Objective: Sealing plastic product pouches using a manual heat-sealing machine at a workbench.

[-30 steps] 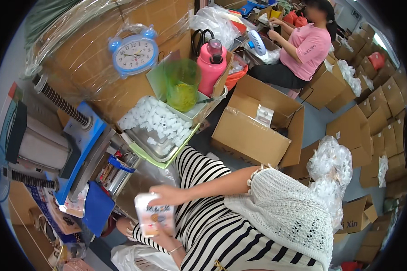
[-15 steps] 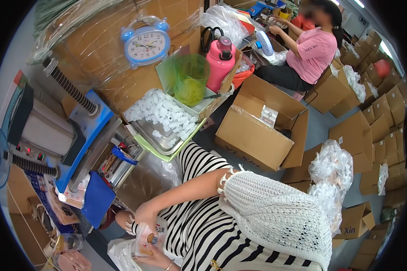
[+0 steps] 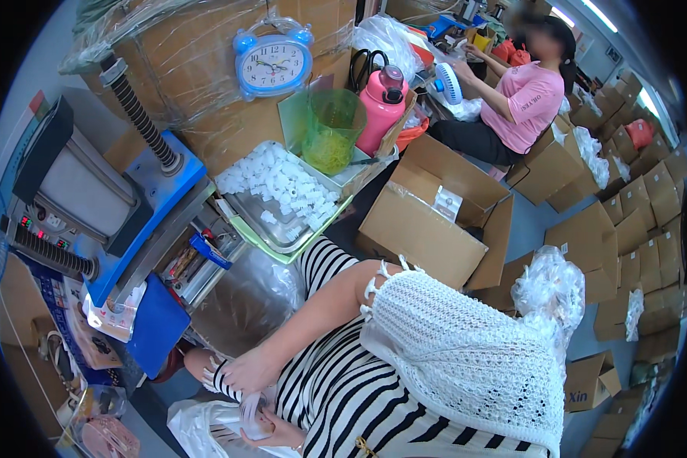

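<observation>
Low in front of my striped dress, both hands are close together over a white plastic bag [image 3: 195, 424]. My left hand [image 3: 281, 433] comes in from the lower edge, its fingers closed round the lower part of a small pale packet [image 3: 252, 412]. From above, my right hand [image 3: 253, 372] bends down over the packet's upper end; its fingertips are mostly hidden. The packet is now seen nearly edge-on, and its print cannot be made out. The bag lies loosely next to my knee, with its mouth toward the packet.
A blue-framed press machine [image 3: 141, 206] stands at left. Ahead, a tray [image 3: 240, 210] holds small white plastic pieces, beside a green cup [image 3: 334, 130], pink bottle [image 3: 380, 111] and blue alarm clock [image 3: 273, 62]. An open carton [image 3: 420, 237] stands at right; a person in pink [image 3: 530, 107] sits beyond.
The packet has turned from its printed face to nearly edge-on. My right hand has shifted slightly, its back now more in sight. The whole view has tilted a little.
</observation>
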`<state>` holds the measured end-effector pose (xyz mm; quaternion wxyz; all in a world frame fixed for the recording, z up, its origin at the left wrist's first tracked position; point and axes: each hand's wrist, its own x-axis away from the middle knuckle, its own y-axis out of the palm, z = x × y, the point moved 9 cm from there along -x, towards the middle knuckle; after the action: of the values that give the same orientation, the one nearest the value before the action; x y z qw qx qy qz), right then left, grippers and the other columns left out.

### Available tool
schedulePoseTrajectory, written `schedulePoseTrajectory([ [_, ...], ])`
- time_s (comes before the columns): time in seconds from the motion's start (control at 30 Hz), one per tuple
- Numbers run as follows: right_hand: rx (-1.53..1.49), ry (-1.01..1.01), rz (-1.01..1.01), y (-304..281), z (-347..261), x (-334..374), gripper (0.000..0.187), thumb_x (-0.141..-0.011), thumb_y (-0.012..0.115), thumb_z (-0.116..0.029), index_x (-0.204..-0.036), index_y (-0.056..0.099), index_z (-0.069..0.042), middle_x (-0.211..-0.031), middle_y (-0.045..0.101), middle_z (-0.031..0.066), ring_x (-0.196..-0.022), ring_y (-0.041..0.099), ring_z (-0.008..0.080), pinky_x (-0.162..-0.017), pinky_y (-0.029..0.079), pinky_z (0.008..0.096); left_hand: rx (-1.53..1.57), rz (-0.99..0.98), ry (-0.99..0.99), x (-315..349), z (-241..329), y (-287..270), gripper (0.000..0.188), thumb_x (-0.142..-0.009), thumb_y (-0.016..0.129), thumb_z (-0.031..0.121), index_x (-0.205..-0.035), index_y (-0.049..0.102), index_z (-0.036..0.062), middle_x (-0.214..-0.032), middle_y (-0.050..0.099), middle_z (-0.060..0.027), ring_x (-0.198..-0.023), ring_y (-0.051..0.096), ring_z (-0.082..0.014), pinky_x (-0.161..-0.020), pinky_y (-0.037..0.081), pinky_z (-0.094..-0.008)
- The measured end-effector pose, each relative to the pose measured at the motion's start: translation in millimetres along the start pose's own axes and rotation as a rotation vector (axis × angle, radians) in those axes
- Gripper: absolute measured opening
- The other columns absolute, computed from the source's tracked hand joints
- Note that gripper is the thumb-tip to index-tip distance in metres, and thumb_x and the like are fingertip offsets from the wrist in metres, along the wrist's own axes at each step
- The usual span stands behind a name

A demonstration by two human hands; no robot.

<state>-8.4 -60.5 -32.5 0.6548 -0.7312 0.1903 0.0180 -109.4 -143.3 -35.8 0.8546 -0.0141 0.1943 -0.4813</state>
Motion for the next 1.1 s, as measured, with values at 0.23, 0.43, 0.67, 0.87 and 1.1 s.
schedulePoseTrajectory([
  [0.23, -0.466, 0.355, 0.183, 15.4, -3.7, 9.5, 0.048, -0.070, 0.067, -0.039, -0.098, 0.059, -0.002, -0.107, 0.057, 0.0144, -0.105, 0.051, 0.0261, -0.083, 0.036, 0.0392, -0.040, 0.008, -0.035, -5.5, -10.3, 4.0, 0.073, -0.076, 0.078, 0.017, -0.133, 0.035, -0.0021, -0.127, 0.046, -0.0217, -0.113, 0.051, -0.0346, -0.100, 0.041, -0.0421],
  [0.43, -0.411, 0.542, 0.205, 29.9, 19.2, -2.1, 0.055, -0.067, 0.068, -0.050, -0.094, 0.060, -0.003, -0.097, 0.061, 0.0136, -0.095, 0.056, 0.0287, -0.083, 0.039, 0.0401, -0.023, 0.008, -0.104, -14.8, -23.0, 2.0, 0.074, -0.076, 0.078, 0.017, -0.133, 0.035, -0.0023, -0.127, 0.046, -0.0217, -0.113, 0.051, -0.0344, -0.099, 0.042, -0.0421],
  [0.67, -0.471, 0.564, 0.093, 41.4, 54.6, -27.7, 0.054, -0.073, 0.063, -0.054, -0.085, 0.064, -0.002, -0.080, 0.065, 0.0152, -0.076, 0.062, 0.0352, -0.073, 0.047, 0.0428, -0.236, -0.023, -0.106, -44.3, -49.3, -8.6, 0.073, -0.077, 0.077, 0.015, -0.133, 0.033, -0.0035, -0.121, 0.049, -0.0219, -0.106, 0.054, -0.0318, -0.094, 0.045, -0.0403],
  [0.87, -0.571, 0.589, -0.098, 43.3, 63.3, -32.0, 0.056, -0.079, 0.054, -0.059, -0.089, 0.069, -0.006, -0.088, 0.067, 0.0187, -0.083, 0.063, 0.0360, -0.074, 0.048, 0.0446, -0.322, -0.026, -0.183, -46.6, -56.9, -13.4, 0.072, -0.076, 0.078, 0.017, -0.132, 0.036, -0.0020, -0.129, 0.045, -0.0224, -0.114, 0.050, -0.0332, -0.096, 0.043, -0.0420],
  [1.1, -0.455, 0.567, 0.219, 20.0, 20.7, -2.1, 0.051, -0.089, 0.048, -0.049, -0.086, 0.065, -0.001, -0.081, 0.063, 0.0140, -0.082, 0.059, 0.0318, -0.077, 0.042, 0.0408, -0.160, 0.023, 0.005, 0.8, -19.1, -8.8, 0.070, -0.078, 0.075, 0.012, -0.133, 0.033, -0.0014, -0.128, 0.044, -0.0218, -0.115, 0.050, -0.0337, -0.097, 0.043, -0.0422],
])
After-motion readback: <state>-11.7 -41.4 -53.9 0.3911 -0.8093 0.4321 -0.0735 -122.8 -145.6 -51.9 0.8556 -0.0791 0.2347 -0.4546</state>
